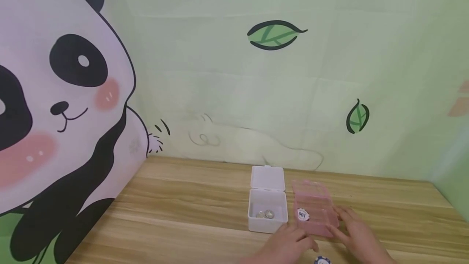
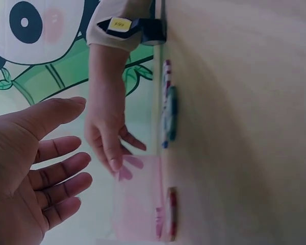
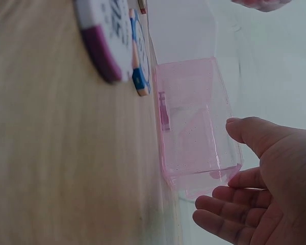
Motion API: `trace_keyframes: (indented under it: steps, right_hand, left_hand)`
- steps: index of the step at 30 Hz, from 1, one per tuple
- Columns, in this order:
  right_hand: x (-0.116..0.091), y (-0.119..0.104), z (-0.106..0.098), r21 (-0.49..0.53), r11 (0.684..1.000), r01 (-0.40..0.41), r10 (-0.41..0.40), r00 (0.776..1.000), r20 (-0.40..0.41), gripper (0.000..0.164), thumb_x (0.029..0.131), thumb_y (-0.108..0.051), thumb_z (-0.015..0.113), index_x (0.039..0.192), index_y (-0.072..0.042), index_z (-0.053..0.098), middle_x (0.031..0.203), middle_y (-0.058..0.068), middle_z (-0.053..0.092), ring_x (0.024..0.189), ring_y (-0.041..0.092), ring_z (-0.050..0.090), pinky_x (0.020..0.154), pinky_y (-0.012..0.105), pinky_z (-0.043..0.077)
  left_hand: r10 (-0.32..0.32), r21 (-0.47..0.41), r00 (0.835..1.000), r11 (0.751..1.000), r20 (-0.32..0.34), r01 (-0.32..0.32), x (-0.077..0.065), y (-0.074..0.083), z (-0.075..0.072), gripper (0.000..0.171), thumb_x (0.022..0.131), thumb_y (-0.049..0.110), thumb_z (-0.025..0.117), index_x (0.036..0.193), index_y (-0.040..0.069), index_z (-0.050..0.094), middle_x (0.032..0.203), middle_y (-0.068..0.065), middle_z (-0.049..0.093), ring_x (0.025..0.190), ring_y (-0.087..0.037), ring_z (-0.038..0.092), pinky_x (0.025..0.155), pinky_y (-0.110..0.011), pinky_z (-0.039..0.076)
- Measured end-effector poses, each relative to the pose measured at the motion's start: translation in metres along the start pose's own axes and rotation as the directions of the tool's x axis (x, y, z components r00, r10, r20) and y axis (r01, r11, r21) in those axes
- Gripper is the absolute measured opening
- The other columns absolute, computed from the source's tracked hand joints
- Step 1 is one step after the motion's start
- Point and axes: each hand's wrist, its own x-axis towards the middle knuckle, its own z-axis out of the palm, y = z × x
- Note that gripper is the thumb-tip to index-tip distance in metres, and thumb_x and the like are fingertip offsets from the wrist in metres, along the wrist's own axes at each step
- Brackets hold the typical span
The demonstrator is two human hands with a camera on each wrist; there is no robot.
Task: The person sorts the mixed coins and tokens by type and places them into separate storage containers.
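Touching the right grip (image 1: 354, 230), the pink box (image 1: 316, 229) stands at its left.

Two hands (image 1: 359, 233), two boxes (image 1: 266, 225) — three-plus chips (image 3: 104, 41)

Pale green backdrop (image 1: 205, 72), head view: panda print (image 1: 71, 99) stood at nine o'clock, larger leaf (image 1: 274, 36) at one, smaller leaf (image 1: 358, 119) at three; wood-grain table (image 1: 183, 211) lay at six.
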Motion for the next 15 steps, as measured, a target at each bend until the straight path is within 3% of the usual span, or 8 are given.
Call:
trace_keyframes:
  steps: [6, 15]
  right_hand:
    - [0.000, -0.001, -0.001, 0.002, 1.000, -0.002, 0.002, 1.000, -0.001, 0.062, 0.090, -0.034, 0.065, 0.130, 0.010, 0.050, 0.128, 0.034, 0.053, 0.112, 0.050, 0.055, 0.089, 0.062, 0.047]
    - [-0.001, -0.002, 0.000, 0.008, 1.000, 0.000, 0.000, 1.000, -0.017, 0.061, 0.089, -0.034, 0.066, 0.130, 0.010, 0.051, 0.128, 0.033, 0.053, 0.112, 0.051, 0.055, 0.090, 0.062, 0.046]
  left_hand:
    - [0.028, -0.086, 0.999, 0.996, 0.025, -0.025, -0.003, 0.004, 0.012, 0.026, 0.090, 0.041, 0.059, 0.109, 0.025, 0.065, 0.103, 0.013, 0.064, 0.105, -0.001, 0.054, 0.091, -0.012, 0.036]
    - [-0.044, -0.117, 0.987, 0.991, 0.156, 0.063, -0.002, 0.009, 0.022, 0.022, 0.091, 0.041, 0.058, 0.106, 0.027, 0.067, 0.104, 0.016, 0.065, 0.100, 0.004, 0.053, 0.081, -0.011, 0.035]
